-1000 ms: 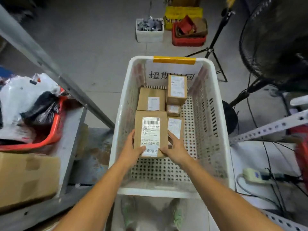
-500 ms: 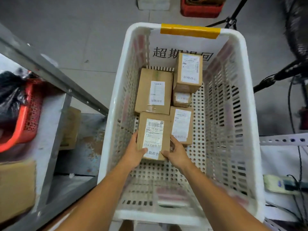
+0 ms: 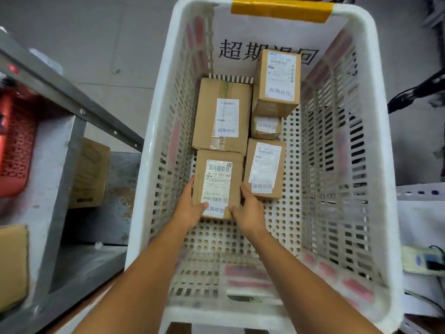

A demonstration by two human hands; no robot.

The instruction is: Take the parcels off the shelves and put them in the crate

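Gripping a brown cardboard parcel with a barcode label (image 3: 218, 182) from both sides, the person's two hands reach down inside the white perforated plastic crate (image 3: 144, 189). Left hand (image 3: 189, 208) clasps the parcel's left edge, thumb curled onto the label at the near corner. Right hand (image 3: 249, 210) clasps the right edge, thumb likewise on the near end. Both forearms come in over the crate's near rim.

Held parcel lies label up, left of centre in the crate. It looks to be at or just above the crate floor; the view from above does not settle which.

Four other parcels in the crate:
- larger brown carton with a white label (image 3: 222, 114), directly behind the held parcel and touching its far end
- flat brown box with a white label (image 3: 265, 168), just beside the held parcel on its right
- small crumpled brown box (image 3: 266, 127), behind the flat one
- taller brown box (image 3: 279, 78) against the far wall, overlapping the small box

Far wall carries a white paper sign with black characters (image 3: 240, 32), with a strip of yellow tape (image 3: 281, 9) on the rim above it.

Left of the crate: grey metal shelving (image 3: 55, 150), a red plastic basket (image 3: 16, 145) and a brown cardboard box (image 3: 90, 172) on it. Right edge: a white power strip (image 3: 419, 261).
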